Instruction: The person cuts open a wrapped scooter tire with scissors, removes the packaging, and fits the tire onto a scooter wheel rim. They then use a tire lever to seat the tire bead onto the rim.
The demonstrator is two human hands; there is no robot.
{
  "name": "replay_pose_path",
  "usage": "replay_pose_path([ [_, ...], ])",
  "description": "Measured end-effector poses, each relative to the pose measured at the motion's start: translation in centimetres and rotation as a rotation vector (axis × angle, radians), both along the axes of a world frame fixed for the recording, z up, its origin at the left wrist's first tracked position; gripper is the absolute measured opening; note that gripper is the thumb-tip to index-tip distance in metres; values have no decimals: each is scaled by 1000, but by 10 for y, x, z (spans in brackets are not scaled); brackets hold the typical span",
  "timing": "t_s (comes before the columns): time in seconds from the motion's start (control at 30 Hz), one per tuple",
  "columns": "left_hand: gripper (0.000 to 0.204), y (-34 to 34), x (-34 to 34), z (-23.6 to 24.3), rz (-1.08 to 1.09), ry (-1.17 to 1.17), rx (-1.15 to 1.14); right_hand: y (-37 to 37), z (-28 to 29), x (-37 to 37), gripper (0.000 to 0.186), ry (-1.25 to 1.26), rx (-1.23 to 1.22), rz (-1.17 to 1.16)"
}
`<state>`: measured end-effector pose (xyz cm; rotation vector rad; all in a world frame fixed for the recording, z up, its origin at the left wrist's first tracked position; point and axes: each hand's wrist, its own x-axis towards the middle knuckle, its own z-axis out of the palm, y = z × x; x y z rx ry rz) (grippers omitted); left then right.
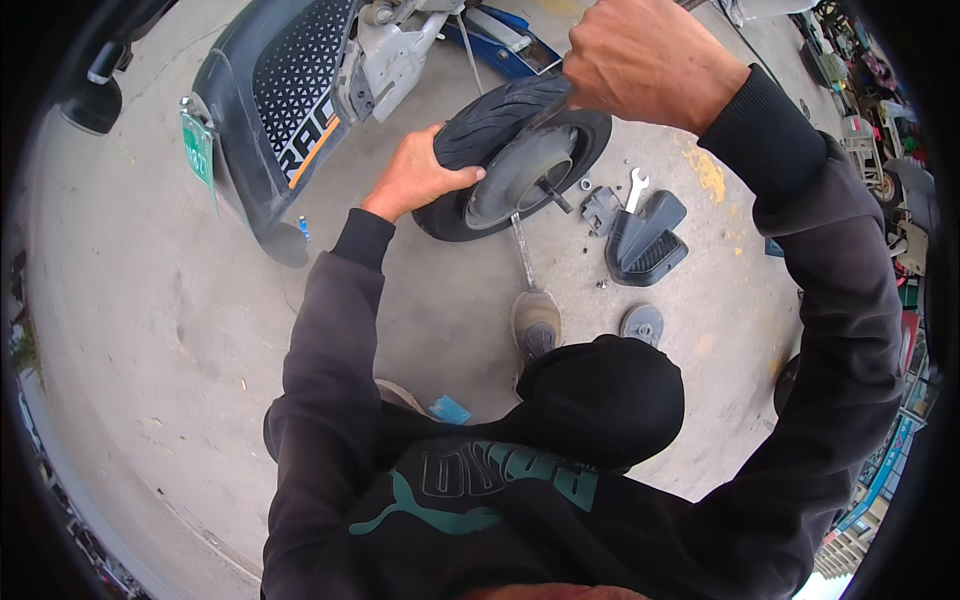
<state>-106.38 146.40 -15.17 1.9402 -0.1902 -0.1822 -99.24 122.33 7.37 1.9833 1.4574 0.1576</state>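
A scooter wheel [510,185] stands tilted on the ground before me, its axle poking out of the hub. Wrapped over the black tire [490,122] is my left hand [418,175], the thumb lying on the sidewall. My right hand [645,65] is a fist at the wheel's upper right, closed around what looks like a metal tire lever [690,4]; most of it is hidden by the fist. A second flat metal bar [523,252] runs from the wheel's lower rim down to my shoe [537,320].
An open-end wrench [635,188] lies across black plastic parts [648,240] right of the wheel, with small nuts around. The scooter body [290,100] with a green plate [197,148] is at upper left. A blue packet [450,409] lies by my feet.
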Motion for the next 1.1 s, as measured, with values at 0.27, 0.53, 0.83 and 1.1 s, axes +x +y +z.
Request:
replay_pose_path([
  [0.27,58,4,2,-8,5,-31,-46,-108,-203,-116,51,882,1016,-1085],
  [0.53,56,3,-5,0,42,6,34,19,-317,-164,49,1322,2103,-1282],
  [0.83,57,4,-7,2,43,20,9,-77,-222,-138,40,427,1221,-1085],
  [1.1,59,11,-1,10,-26,26,42,-69,-8,-2,50,-58,156,-152],
])
